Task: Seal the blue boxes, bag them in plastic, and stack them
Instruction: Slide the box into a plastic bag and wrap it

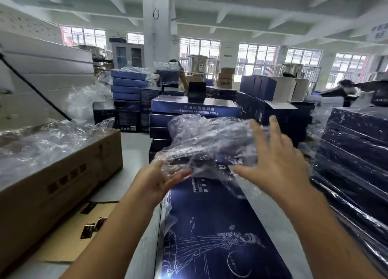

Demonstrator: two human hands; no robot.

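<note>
A long blue box with white line art lies lengthwise in front of me. A crumpled clear plastic bag hangs over its far end. My left hand reaches under the bag's near left edge with straight fingers touching the plastic. My right hand is spread wide against the bag's right side, fingers extended. Whether the box's far end is inside the bag is hidden by the plastic. A stack of bagged blue boxes stands at the right.
A brown carton holding loose plastic sits at the left, flattened cardboard on the floor beside it. More blue boxes are stacked straight ahead. Two people work at the back among boxes. A white pillar stands behind.
</note>
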